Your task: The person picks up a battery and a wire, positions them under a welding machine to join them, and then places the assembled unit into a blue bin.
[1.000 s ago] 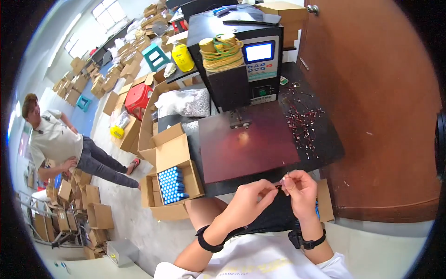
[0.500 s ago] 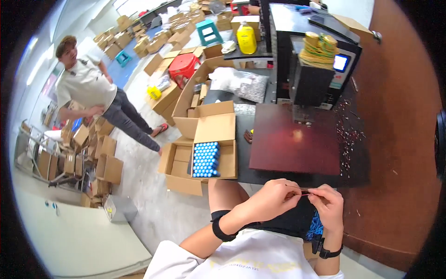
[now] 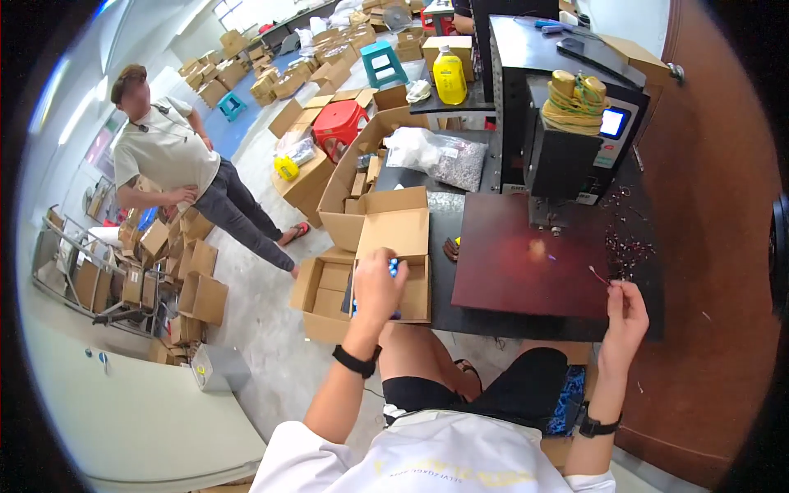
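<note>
My left hand (image 3: 376, 292) reaches into a small cardboard box at the table's front left. Its fingers are curled round a blue cylindrical battery cell (image 3: 394, 268); the hand covers most of the other blue cells in the box. Over the table's right front edge, my right hand (image 3: 626, 316) pinches a thin dark wire lead (image 3: 597, 275) with a small pale tip pointing up and left. Between the hands lies a dark red board (image 3: 526, 283) beneath the head of a black machine (image 3: 567, 156), with a glowing spot on its surface.
Small wire pieces (image 3: 629, 238) are scattered right of the board. Yellow-green wire bundles (image 3: 575, 103) rest on the machine. Behind the box lie plastic bags of small parts (image 3: 456, 160) and a yellow bottle (image 3: 449, 76). A person (image 3: 173, 156) stands at left near stacked cartons.
My hands were together at the table's front edge, holding a thin wire. The left has moved left into the box of cells; the right has moved right and up, keeping a wire lead.
</note>
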Tool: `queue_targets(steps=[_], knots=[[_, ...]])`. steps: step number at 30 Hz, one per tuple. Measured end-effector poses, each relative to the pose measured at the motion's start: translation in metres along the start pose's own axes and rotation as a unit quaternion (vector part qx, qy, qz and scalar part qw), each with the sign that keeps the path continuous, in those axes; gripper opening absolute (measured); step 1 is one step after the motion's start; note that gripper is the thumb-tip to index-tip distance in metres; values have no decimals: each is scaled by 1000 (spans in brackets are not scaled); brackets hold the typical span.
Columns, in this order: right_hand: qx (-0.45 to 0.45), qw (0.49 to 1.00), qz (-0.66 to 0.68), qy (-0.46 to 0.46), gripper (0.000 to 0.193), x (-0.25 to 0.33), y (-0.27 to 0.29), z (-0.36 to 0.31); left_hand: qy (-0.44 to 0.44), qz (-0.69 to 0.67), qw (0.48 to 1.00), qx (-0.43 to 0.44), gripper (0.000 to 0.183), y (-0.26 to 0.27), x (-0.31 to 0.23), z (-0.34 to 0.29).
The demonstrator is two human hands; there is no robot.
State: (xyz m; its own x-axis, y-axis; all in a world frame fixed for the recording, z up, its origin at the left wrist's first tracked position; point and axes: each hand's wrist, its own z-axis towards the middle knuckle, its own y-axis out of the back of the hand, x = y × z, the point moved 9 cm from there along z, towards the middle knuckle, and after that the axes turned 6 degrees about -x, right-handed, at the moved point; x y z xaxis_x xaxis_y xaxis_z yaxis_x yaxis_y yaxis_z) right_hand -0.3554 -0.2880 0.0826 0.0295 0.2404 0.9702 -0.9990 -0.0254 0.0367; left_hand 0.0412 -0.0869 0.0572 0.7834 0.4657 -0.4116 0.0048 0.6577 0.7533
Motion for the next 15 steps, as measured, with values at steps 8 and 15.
queue_targets(steps=[8, 15], knots=[[-7, 999, -16, 52, 12, -11, -31, 19, 21, 99, 994, 49, 24, -41, 31, -2], [-22, 996, -39, 78, 17, -5, -33, 19, 24, 135, 990, 25, 21, -40, 31, 1]])
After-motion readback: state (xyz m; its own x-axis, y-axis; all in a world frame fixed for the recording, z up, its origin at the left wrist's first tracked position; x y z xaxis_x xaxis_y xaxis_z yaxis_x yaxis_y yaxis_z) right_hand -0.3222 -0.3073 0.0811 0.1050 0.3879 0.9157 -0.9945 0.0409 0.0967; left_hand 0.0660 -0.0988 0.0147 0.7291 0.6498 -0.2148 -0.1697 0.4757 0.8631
